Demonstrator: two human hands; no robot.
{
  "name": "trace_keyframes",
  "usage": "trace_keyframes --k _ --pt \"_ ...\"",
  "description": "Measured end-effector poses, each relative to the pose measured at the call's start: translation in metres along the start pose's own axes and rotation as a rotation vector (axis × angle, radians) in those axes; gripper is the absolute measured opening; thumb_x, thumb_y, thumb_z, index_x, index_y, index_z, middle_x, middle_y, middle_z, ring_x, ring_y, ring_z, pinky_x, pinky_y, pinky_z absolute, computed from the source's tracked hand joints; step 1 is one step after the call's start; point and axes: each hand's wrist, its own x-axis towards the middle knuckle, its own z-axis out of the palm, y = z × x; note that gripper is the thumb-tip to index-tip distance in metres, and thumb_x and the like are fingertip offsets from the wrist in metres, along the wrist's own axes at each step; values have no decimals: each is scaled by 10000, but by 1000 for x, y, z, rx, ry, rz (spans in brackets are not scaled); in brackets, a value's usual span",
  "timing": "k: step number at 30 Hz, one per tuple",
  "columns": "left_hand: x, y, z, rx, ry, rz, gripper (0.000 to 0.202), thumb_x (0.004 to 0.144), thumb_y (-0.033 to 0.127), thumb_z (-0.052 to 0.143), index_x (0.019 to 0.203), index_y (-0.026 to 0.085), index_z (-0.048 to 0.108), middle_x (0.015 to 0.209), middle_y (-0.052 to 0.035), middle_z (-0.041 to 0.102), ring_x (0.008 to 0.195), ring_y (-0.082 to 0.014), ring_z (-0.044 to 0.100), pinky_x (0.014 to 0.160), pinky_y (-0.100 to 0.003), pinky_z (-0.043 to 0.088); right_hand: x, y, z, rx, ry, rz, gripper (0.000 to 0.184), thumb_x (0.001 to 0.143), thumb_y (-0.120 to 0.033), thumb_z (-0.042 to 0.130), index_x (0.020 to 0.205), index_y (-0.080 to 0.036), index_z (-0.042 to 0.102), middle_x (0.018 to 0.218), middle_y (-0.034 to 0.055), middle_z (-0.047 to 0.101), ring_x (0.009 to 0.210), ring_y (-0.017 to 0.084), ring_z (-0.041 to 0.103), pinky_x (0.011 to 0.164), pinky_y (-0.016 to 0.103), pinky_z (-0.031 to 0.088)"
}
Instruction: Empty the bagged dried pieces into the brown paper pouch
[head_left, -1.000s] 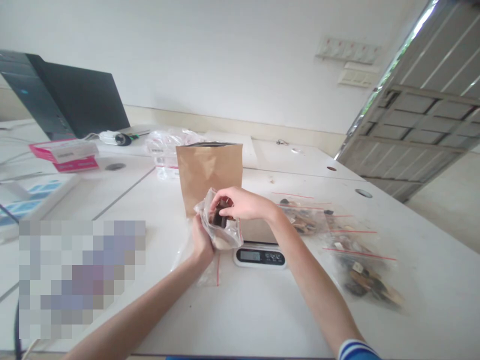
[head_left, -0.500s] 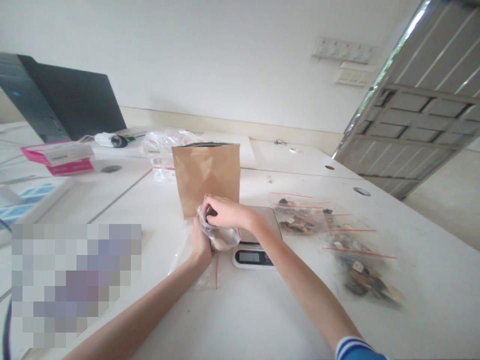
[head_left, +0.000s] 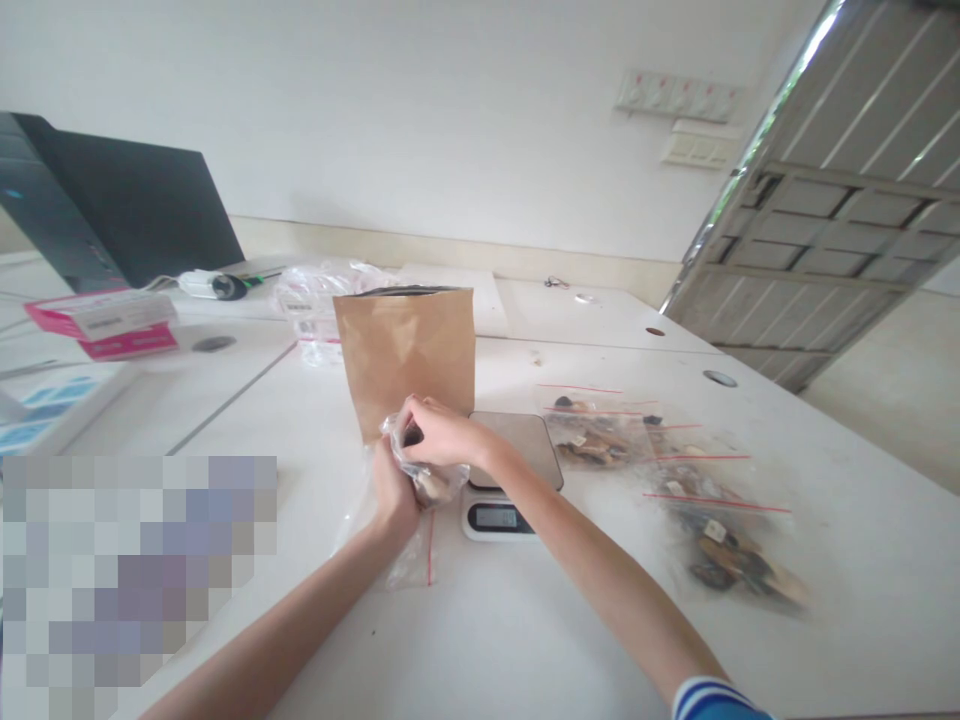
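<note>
Lowered vs 1 s ago, clear bag (head_left: pixel 435 483) is clenched by fingers of L hand (head_left: pixel 394 497) & R hand (head_left: pixel 442 440), beside scale (head_left: pixel 536 448)

A plain white wall (head_left: pixel 450 120) is running across the far side, carrying switch panels (head_left: pixel 679 97). On the right a grey panelled door (head_left: pixel 847 260) is leaning open, daylight spilling over white tables (head_left: pixel 525 640) and pale floor (head_left: pixel 900 400).
</note>
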Motion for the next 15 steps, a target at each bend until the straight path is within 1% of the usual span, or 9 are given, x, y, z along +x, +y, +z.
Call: trace_keyframes --k 3,6,10,13,15 --pt "-3 3 2 -22 27 -24 217 729 344 518 786 163 623 676 19 639 627 -138 581 594 -239 433 -2 1 -2 67 60 -1 72 726 -124 603 766 -152 551 944 94 647 866 173 609 736 232 452" --pt "-5 5 4 -50 17 -54 228 714 363 537 781 164 624 682 11 646 624 -144 591 593 -245 443 -4 3 -5 116 65 -3 77 709 -128 627 689 -157 559 858 54 656 812 161 607 705 238 441" --pt "-7 9 8 -93 19 -92 175 728 292 506 749 163 623 652 9 644 565 -124 575 556 -230 441 -1 13 -10 213 41 -56 71 697 -105 660 728 -135 603 810 25 642 765 138 600 667 225 438" --pt "-11 14 12 -112 18 -115 161 723 295 514 727 161 603 582 16 608 499 -120 543 504 -229 425 -1 21 -19 415 -13 -123 65 735 -93 652 784 -121 620 822 27 645 776 127 605 697 226 462" --pt "-14 16 14 -129 8 -139 154 705 306 531 705 159 577 551 24 582 468 -115 523 487 -230 417 -5 24 -28 546 -23 -176 58 775 -128 643 830 -121 623 854 37 650 795 123 605 727 233 475"
